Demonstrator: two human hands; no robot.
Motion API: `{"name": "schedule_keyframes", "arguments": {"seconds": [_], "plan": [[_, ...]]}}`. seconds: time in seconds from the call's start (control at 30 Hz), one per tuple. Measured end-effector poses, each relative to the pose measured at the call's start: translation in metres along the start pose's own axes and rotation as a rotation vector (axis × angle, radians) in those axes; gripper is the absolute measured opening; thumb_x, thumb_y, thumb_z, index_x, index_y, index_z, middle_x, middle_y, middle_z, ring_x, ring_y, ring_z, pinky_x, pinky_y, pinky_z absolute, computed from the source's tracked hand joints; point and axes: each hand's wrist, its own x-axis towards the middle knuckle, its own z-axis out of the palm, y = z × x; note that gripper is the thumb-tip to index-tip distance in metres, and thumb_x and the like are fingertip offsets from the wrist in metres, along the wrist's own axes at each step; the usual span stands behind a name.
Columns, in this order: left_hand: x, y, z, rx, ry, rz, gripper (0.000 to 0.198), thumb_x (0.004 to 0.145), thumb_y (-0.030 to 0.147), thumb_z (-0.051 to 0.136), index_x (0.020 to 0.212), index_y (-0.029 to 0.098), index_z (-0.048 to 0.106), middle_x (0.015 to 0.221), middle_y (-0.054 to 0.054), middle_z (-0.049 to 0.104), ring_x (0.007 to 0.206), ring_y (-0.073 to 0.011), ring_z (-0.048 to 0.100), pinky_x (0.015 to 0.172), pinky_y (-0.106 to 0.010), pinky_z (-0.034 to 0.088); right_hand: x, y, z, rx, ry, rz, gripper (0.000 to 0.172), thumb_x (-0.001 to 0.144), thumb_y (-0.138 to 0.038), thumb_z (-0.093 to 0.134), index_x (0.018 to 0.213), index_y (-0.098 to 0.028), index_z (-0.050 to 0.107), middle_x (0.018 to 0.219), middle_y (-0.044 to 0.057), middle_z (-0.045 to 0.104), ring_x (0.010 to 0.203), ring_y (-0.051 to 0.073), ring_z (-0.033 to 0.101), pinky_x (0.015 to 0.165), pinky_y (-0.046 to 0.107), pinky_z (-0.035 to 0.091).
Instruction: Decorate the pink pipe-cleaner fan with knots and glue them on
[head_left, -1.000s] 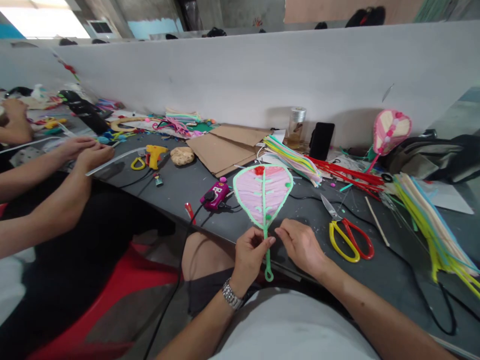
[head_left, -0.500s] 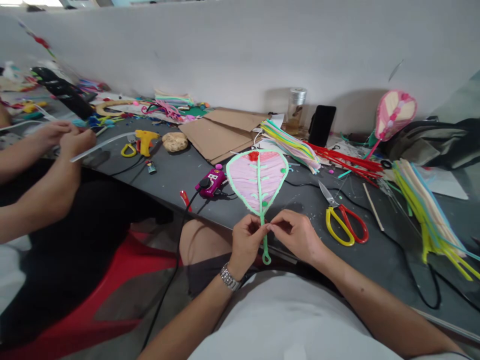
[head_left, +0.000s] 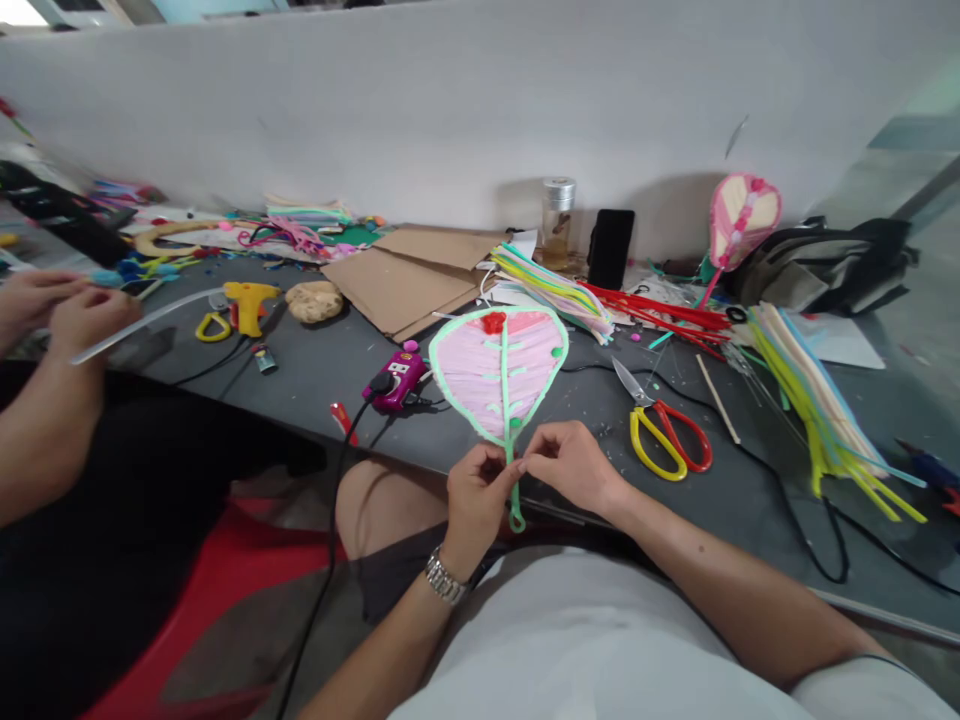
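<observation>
A leaf-shaped hand fan [head_left: 472,372] stands up before me, pink and lilac inside, with a mint-green edge, a green midrib, a red tuft near the top and small green pompoms. My left hand [head_left: 480,500] is closed around its green handle [head_left: 516,505], which ends in a small loop below the fingers. Beside it, my right hand [head_left: 568,467] is closed in a pinch against my left thumb tip. Whatever the right fingertips hold, if anything, is too small to make out. Scissors [head_left: 660,440] with one yellow and one red handle lie right of my hands.
A purple power strip [head_left: 397,380] and a yellow glue gun [head_left: 249,305] lie to the left, near a co-worker's hands [head_left: 94,315]. Cardboard [head_left: 412,275], a glass bottle [head_left: 559,225], a phone [head_left: 610,248] and bundled pipe cleaners [head_left: 814,400] occupy the table. Black cables cross it.
The view has turned a little to the right, so the table's things appear further left. Both hands keep their place at the fan handle, the right still pinching beside the left thumb.
</observation>
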Motion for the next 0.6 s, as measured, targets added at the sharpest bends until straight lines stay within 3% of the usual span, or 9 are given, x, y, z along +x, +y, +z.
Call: {"name": "schedule_keyframes", "arguments": {"seconds": [0.27, 0.5, 0.6], "plan": [[-0.001, 0.001, -0.004, 0.045, -0.04, -0.028, 0.029, 0.075, 0.036, 0.08, 0.065, 0.018, 0.059, 0.056, 0.005, 0.053, 0.054, -0.0105, 0.046, 0.054, -0.022, 0.039, -0.003, 0.004, 0.003, 0.011, 0.015, -0.005, 0.011, 0.073, -0.021, 0.065, 0.063, -0.017, 0.063, 0.06, -0.004, 0.061, 0.058, 0.01, 0.05, 0.056, 0.022, 0.037], [0.001, 0.005, -0.002, -0.016, -0.013, -0.097, 0.025, 0.075, 0.036, 0.08, 0.072, 0.017, 0.064, 0.058, 0.005, 0.057, 0.053, -0.01, 0.049, 0.053, -0.022, 0.041, -0.013, 0.012, -0.014, 0.04, 0.089, -0.131, 0.016, 0.085, -0.027, 0.054, 0.072, -0.02, 0.057, 0.061, -0.005, 0.052, 0.057, 0.011, 0.046, 0.056, 0.023, 0.037], [0.002, 0.005, -0.001, -0.027, -0.01, -0.089, 0.025, 0.075, 0.035, 0.081, 0.071, 0.017, 0.063, 0.058, 0.005, 0.057, 0.053, -0.0099, 0.048, 0.054, -0.022, 0.041, -0.016, 0.012, -0.014, -0.035, 0.076, -0.19, 0.015, 0.091, -0.027, 0.055, 0.079, -0.02, 0.06, 0.066, -0.005, 0.057, 0.061, 0.011, 0.05, 0.06, 0.024, 0.039]]}}
